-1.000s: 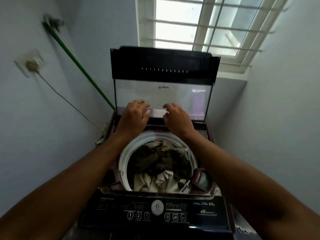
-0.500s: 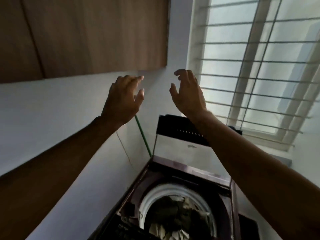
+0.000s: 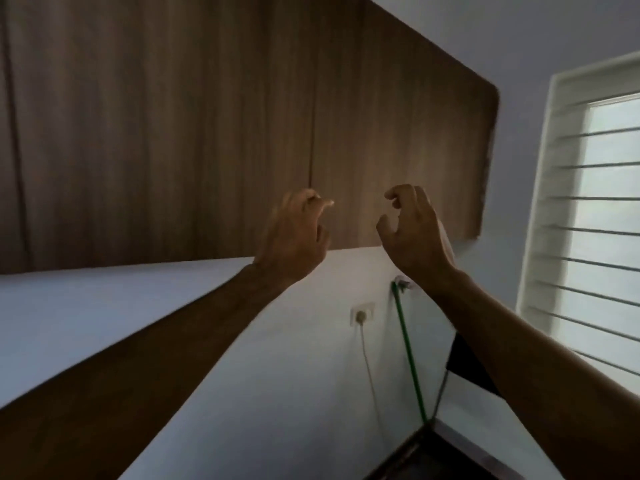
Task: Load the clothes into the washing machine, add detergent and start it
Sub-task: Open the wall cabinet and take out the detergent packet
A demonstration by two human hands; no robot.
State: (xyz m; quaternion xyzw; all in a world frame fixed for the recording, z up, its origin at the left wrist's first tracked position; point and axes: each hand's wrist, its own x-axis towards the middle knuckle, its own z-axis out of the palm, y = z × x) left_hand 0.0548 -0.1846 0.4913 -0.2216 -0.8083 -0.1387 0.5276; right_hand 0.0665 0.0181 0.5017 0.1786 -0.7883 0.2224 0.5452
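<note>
Up by the wooden cabinet [image 3: 207,133] I see left hand [image 3: 294,237] and right hand [image 3: 414,233], fingers loosely curled, holding nothing.

Matt wood-grain cabinet [image 3: 207,133], smooth painted wall [image 3: 277,375], glossy green pole [image 3: 410,358].
</note>
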